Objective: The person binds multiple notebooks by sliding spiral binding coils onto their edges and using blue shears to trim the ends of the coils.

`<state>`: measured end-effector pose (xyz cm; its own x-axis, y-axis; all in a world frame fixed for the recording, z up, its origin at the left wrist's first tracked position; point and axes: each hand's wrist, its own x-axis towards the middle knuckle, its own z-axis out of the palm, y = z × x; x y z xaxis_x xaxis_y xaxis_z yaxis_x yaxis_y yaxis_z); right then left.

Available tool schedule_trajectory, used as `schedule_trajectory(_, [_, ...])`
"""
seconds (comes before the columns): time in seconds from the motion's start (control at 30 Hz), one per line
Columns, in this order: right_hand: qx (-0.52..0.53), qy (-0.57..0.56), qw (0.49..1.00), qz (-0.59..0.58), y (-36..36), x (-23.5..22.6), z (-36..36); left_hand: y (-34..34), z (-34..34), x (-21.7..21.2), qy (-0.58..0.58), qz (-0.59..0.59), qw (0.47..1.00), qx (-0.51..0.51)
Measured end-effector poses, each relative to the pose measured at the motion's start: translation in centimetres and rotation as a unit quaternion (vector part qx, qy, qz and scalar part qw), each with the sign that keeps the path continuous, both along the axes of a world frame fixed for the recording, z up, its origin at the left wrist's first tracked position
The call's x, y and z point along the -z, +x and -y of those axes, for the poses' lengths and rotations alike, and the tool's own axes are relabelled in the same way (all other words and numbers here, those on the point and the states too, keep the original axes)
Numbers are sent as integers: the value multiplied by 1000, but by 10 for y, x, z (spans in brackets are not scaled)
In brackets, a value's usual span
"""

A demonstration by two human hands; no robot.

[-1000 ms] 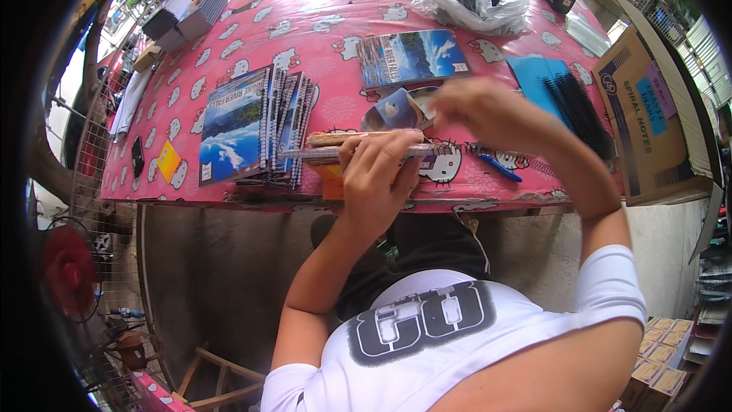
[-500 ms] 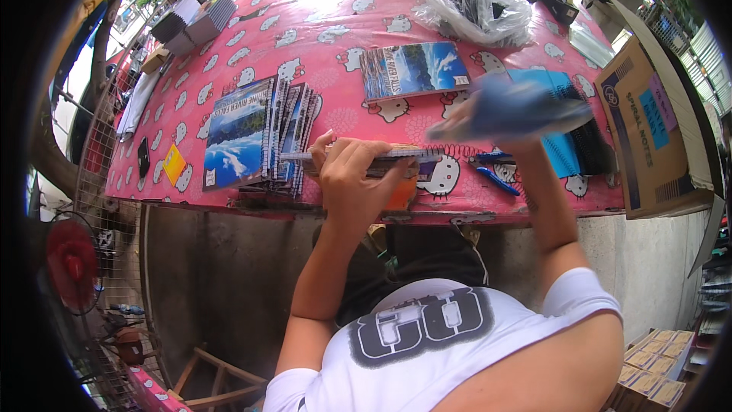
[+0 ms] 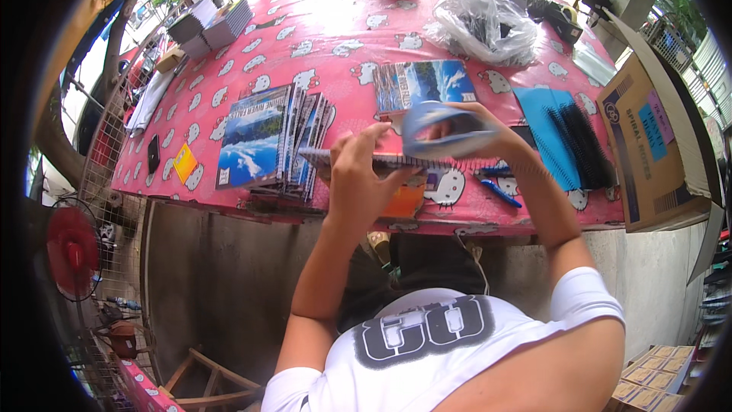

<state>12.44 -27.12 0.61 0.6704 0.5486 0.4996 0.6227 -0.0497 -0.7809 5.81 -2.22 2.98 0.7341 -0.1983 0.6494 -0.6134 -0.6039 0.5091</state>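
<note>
Right grip [image 3: 488, 133] just swung in leftward, holding a blurred blue loop [image 3: 418, 139] — so now it's right by the spiral notebook [image 3: 398, 160] pinched in the left grip [image 3: 357, 170].

the left forearm [image 3: 326, 263] is extended far, the left hand [image 3: 357, 183] held with fingers [image 3: 367, 143] arched and thumb [image 3: 398, 178] stretched right; the right forearm [image 3: 550, 210] is slanted far and left, the right hand [image 3: 497, 136] curled.

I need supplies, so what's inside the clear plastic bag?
Inside the bag, something black shows; the crinkled, shiny plastic covers the rest, so I can't tell what it is.
</note>
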Motion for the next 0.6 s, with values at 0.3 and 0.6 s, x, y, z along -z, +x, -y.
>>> schedule_trajectory(0.3, [78,-123,987,-72,11,-15,-19,12,-35,3,-3,13,998,-55])
schedule_trajectory(0.6, [56,-75,981,-170,5,-38,-45,15,-49,10,6,35,997,-63])
